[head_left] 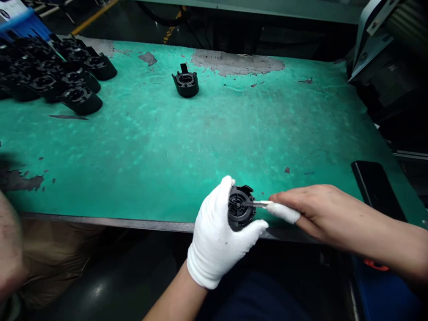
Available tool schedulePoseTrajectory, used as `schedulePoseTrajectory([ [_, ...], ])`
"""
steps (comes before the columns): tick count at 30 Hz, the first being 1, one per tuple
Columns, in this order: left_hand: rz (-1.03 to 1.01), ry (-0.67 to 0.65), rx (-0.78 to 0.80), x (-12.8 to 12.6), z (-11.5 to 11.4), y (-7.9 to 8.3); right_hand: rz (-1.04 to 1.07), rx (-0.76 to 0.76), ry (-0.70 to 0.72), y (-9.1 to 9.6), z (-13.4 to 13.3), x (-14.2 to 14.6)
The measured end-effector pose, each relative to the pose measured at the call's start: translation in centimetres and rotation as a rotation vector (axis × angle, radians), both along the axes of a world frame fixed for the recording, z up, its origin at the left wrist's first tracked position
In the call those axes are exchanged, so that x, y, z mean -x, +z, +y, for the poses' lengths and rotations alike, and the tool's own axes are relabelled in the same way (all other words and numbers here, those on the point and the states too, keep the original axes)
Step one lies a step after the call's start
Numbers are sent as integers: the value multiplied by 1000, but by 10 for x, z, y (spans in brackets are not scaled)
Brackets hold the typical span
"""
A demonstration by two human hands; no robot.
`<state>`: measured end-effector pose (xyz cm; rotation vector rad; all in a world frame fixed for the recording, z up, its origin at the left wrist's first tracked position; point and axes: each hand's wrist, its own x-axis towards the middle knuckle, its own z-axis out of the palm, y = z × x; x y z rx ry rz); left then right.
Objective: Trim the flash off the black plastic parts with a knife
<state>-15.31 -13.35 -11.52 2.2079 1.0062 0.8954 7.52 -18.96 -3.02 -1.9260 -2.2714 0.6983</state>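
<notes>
My left hand (219,234), in a white glove, is closed around a round black plastic part (240,208) at the near edge of the green table (167,147). My bare right hand (312,209), with a white cot on one finger, pinches a thin metal tool (259,203) whose tip touches the face of the part. A second, similar black part (186,83) stands alone at the far middle of the table.
Several black parts (56,73) are heaped at the far left, beside a blue bin (23,24). A dark phone (376,187) lies at the right edge. Grey machinery (388,58) stands at the far right. Another person's arm (10,249) shows at the left.
</notes>
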Motion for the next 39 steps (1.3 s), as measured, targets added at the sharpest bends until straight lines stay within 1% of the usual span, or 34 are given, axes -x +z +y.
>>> schedulePoseTrajectory([
  [2,-2,12,-9,0,0,0,52,92,31,-1,-9,5],
  [4,-1,23,-20,-1,-1,0,102,115,15,-3,-18,9],
  [7,-9,19,-28,-2,0,0,135,21,-67,-9,-30,12],
  [10,-17,19,-33,-2,0,-1,90,-58,-120,-16,-38,16],
  [14,-11,37,-30,-2,0,-1,55,-18,-142,-23,-46,29],
  [19,-13,43,7,-2,0,1,198,64,-157,-23,-46,42],
  [21,-9,49,15,-2,0,2,245,73,-150,-22,-43,43],
  [26,-16,47,28,-3,0,3,253,50,-141,-16,-34,39],
  [29,-9,68,60,-4,1,4,347,73,-147,-13,-33,35],
  [31,-6,90,73,-4,-1,5,475,82,-205,-15,-35,37],
  [34,-30,144,110,-5,-13,6,669,37,-399,-25,-40,52],
  [37,-27,201,203,-5,-41,11,784,-26,-577,-38,-38,69],
  [39,29,197,224,-3,-64,14,776,-80,-645,-43,-30,69],
])
